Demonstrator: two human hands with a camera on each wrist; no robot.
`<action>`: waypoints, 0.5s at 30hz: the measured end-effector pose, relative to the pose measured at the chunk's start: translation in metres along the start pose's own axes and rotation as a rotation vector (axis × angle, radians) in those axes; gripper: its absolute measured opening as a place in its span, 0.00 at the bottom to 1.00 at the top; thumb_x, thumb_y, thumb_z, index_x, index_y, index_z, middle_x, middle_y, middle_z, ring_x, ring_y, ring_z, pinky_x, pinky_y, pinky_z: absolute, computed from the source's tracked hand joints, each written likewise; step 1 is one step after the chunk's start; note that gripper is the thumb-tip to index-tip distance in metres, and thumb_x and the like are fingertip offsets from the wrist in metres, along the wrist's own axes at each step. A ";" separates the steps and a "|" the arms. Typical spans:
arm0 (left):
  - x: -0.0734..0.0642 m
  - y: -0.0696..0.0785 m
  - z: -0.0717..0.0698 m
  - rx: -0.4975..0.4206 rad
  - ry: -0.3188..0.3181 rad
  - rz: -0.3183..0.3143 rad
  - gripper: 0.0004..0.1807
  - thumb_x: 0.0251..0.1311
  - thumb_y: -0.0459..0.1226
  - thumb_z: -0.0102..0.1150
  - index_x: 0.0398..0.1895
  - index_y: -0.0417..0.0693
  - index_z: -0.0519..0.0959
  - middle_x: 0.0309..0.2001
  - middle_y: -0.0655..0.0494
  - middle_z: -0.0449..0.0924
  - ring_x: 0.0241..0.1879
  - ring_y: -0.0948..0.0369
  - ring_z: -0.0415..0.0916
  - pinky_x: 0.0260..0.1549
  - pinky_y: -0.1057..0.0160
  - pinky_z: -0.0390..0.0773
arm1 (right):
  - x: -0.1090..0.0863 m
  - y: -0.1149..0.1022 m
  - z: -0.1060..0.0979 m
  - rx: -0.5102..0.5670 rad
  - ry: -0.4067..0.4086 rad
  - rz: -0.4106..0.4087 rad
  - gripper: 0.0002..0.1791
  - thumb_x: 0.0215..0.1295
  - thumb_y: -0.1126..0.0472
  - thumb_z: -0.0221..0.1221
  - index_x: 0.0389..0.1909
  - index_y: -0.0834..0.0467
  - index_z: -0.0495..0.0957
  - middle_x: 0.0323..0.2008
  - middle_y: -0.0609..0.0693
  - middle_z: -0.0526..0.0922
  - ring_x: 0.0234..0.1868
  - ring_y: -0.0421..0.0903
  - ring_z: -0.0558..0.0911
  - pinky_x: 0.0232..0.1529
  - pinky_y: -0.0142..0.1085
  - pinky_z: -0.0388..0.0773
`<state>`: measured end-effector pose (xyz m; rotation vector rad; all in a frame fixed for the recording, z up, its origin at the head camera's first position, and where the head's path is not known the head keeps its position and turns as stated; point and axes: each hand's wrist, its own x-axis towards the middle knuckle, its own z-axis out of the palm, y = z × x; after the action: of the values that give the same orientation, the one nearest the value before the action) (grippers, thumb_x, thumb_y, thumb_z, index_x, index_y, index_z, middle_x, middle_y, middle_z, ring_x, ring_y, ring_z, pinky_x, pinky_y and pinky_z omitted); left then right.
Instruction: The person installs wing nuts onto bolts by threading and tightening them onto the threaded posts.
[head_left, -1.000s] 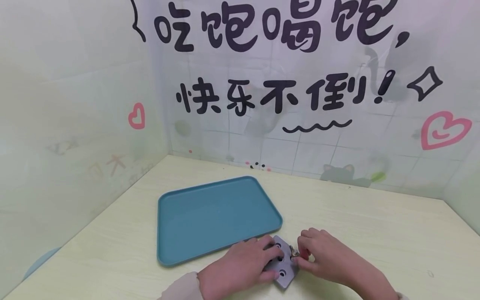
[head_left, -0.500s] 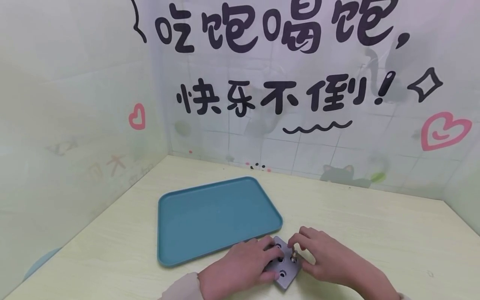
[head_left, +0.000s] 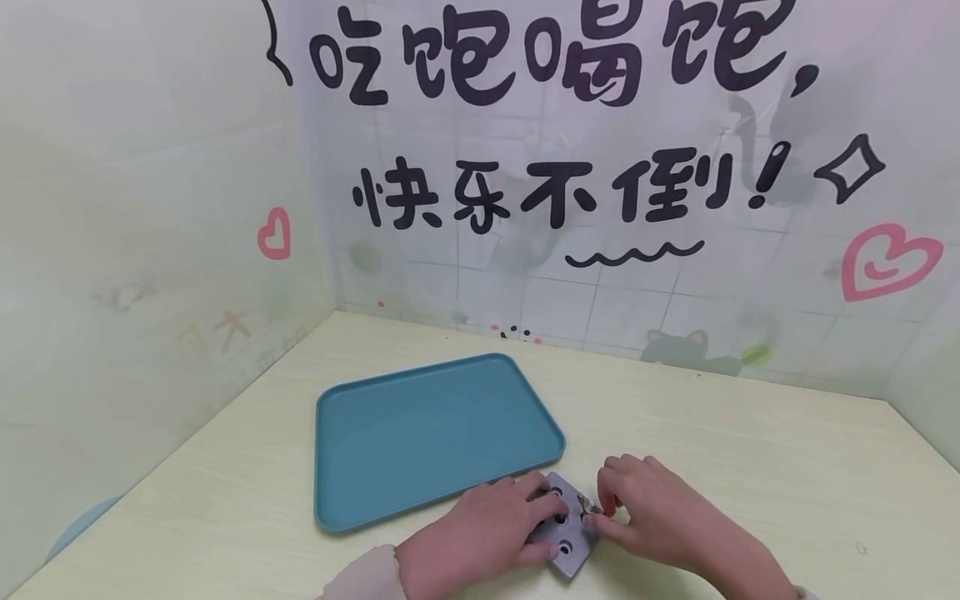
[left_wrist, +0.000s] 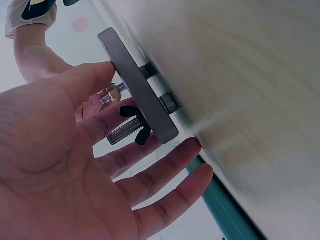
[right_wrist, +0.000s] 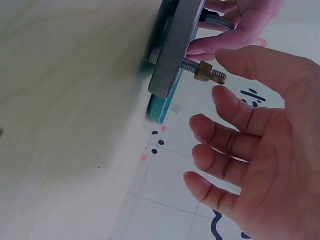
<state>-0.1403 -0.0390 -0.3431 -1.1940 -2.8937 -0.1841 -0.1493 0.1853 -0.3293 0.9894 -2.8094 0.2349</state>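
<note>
In the head view my left hand (head_left: 487, 529) holds a grey metal plate (head_left: 572, 560) with several round holes, thumb at one edge and fingers across it. Threaded bolts stick out of one face, with bolt heads (left_wrist: 169, 103) on the other, towards the table. A black wing nut (left_wrist: 143, 135) sits on the bolt (left_wrist: 124, 131) nearest my left palm. On another bolt is a brass-coloured wing nut (right_wrist: 203, 71). My right hand (head_left: 652, 504) pinches its wing lightly between thumb and index fingertip, while the remaining fingers stay bent and off the plate.
A blue rectangular tray (head_left: 435, 437) lies just beyond the plate, its near right corner close to my hands. The pale wooden table (head_left: 750, 450) is bounded by walls, with black lettering on the back one (head_left: 525, 275).
My right fingers opened and reached over the brass wing nut half a second ago, then drew back right, pinching in again. The wing nut's angle differs. My left hand and the plate stayed put.
</note>
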 end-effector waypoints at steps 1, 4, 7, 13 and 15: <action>0.000 0.000 0.000 0.001 0.002 0.003 0.20 0.62 0.56 0.50 0.55 0.66 0.72 0.54 0.62 0.70 0.40 0.66 0.71 0.32 0.68 0.73 | 0.000 0.000 -0.001 0.014 0.001 0.000 0.13 0.55 0.47 0.63 0.24 0.45 0.67 0.24 0.34 0.65 0.27 0.31 0.63 0.32 0.31 0.62; -0.001 -0.001 0.001 -0.010 0.017 0.014 0.19 0.62 0.55 0.50 0.55 0.66 0.72 0.54 0.62 0.69 0.39 0.66 0.70 0.31 0.69 0.72 | -0.001 -0.002 -0.003 0.081 -0.004 -0.009 0.11 0.55 0.56 0.62 0.33 0.46 0.68 0.28 0.35 0.67 0.29 0.32 0.65 0.33 0.31 0.63; -0.001 -0.001 0.001 -0.002 0.036 0.026 0.19 0.62 0.54 0.51 0.55 0.65 0.73 0.54 0.62 0.70 0.40 0.66 0.71 0.31 0.69 0.72 | -0.002 -0.003 -0.003 0.136 -0.009 -0.050 0.19 0.50 0.67 0.58 0.41 0.45 0.70 0.32 0.35 0.68 0.30 0.33 0.66 0.33 0.30 0.65; -0.001 -0.001 0.001 -0.013 0.021 0.018 0.19 0.62 0.54 0.50 0.56 0.66 0.72 0.55 0.62 0.69 0.40 0.66 0.71 0.30 0.69 0.71 | -0.002 -0.001 -0.001 0.128 -0.004 -0.128 0.25 0.46 0.72 0.56 0.42 0.42 0.74 0.31 0.36 0.66 0.28 0.32 0.63 0.31 0.28 0.62; -0.001 -0.001 0.001 -0.014 0.022 0.018 0.19 0.62 0.54 0.50 0.56 0.66 0.72 0.54 0.62 0.69 0.40 0.67 0.70 0.30 0.70 0.70 | -0.001 0.000 0.000 0.119 -0.017 -0.114 0.21 0.51 0.69 0.59 0.42 0.43 0.74 0.31 0.36 0.67 0.29 0.32 0.64 0.31 0.29 0.64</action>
<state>-0.1402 -0.0409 -0.3443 -1.2125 -2.8666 -0.2169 -0.1484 0.1855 -0.3294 1.1781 -2.7699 0.3854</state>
